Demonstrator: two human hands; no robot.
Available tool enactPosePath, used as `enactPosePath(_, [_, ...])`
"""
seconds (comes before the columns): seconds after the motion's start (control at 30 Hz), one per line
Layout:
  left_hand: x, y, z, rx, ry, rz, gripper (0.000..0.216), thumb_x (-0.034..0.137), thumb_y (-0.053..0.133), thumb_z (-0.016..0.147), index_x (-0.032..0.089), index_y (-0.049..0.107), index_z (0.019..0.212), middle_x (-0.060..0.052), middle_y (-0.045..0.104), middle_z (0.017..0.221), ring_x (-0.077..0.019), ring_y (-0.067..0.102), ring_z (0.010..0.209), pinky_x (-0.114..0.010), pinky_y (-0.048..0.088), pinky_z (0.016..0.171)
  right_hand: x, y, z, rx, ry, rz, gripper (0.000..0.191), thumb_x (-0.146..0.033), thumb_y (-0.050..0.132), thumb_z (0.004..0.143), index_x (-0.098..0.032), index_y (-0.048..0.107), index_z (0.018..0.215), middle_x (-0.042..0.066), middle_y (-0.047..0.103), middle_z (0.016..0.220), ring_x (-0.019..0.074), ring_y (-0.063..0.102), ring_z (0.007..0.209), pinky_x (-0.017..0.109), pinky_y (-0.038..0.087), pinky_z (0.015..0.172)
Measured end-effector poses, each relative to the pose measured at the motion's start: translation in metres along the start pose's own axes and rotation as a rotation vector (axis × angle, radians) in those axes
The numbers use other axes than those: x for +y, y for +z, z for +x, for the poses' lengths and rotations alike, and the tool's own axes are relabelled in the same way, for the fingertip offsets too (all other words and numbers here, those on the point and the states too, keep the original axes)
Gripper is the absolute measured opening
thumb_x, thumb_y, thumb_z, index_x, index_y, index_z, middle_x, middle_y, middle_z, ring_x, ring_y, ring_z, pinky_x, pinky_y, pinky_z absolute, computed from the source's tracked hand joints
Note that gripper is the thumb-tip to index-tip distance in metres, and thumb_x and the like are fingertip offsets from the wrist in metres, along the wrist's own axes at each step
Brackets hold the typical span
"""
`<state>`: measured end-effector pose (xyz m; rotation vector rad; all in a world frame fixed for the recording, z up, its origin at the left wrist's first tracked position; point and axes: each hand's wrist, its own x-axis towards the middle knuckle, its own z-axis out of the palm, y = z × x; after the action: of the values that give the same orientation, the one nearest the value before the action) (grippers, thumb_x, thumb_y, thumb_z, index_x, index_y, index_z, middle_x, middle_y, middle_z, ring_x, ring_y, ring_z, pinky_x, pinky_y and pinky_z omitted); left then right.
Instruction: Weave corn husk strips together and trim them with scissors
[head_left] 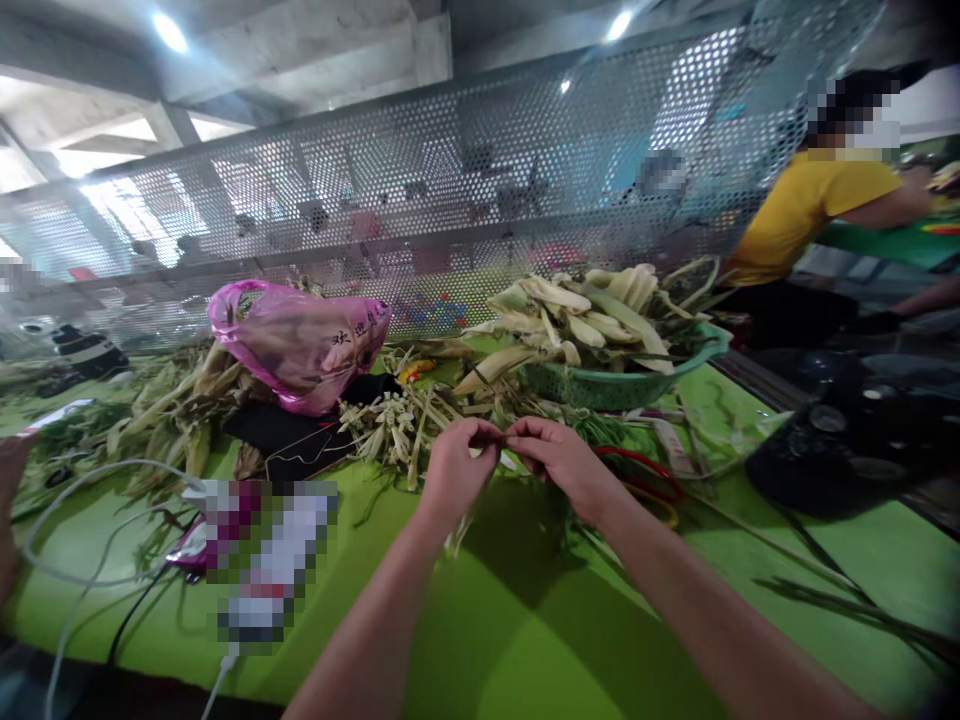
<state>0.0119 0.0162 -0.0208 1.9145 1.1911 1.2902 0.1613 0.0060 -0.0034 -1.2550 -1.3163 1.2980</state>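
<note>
My left hand and my right hand meet over the green table, fingers pinched together on a thin green leaf strip held between them. A few pale strips hang down below my left hand. Just beyond my hands lies a heap of cut pale stalks and leaves. A green basket piled with pale husk-like leaves stands behind my right hand.
A pink plastic bag sits on dark cloth at the left, with white cables near the front edge. Red rubber bands lie right of my hands. A perforated metal screen backs the table. A person in yellow works at the far right.
</note>
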Motion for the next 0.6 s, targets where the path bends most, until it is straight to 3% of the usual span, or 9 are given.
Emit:
enactPosePath(0.23, [0.002, 0.0, -0.002, 0.085, 0.092, 0.136, 0.012, 0.007, 0.06, 0.073, 0.017, 0.065, 0.076, -0.002, 0.064, 0.076, -0.0148, 0.056, 0.078, -0.026, 0.043, 0.073, -0.001, -0.001, -0.001, -0.03, -0.025, -0.014, 0.019, -0.035, 0.066, 0.07, -0.018, 0.058, 0.072, -0.006, 0.046, 0.051, 0.0082, 0.037, 0.047, 0.021, 0.023, 0.043])
enactPosePath(0.47, [-0.001, -0.001, 0.001, 0.041, -0.132, -0.182, 0.003, 0.016, 0.058, 0.076, 0.016, 0.059, 0.078, 0.0, 0.06, 0.074, -0.0122, 0.053, 0.069, -0.024, 0.041, 0.067, -0.003, -0.013, 0.001, 0.13, -0.159, 0.042, 0.024, -0.039, 0.066, 0.073, -0.018, 0.061, 0.083, -0.005, 0.048, 0.06, 0.0087, 0.039, 0.05, 0.021, 0.028, 0.045])
enactPosePath(0.6, [-0.002, 0.001, 0.002, 0.032, -0.199, -0.331, 0.004, 0.019, 0.057, 0.077, 0.017, 0.055, 0.08, 0.0, 0.058, 0.075, -0.0119, 0.052, 0.071, -0.023, 0.041, 0.068, 0.0, -0.023, 0.006, 0.203, -0.257, -0.248, 0.015, -0.034, 0.063, 0.076, -0.019, 0.063, 0.08, -0.001, 0.053, 0.064, 0.013, 0.047, 0.056, 0.025, 0.036, 0.051])
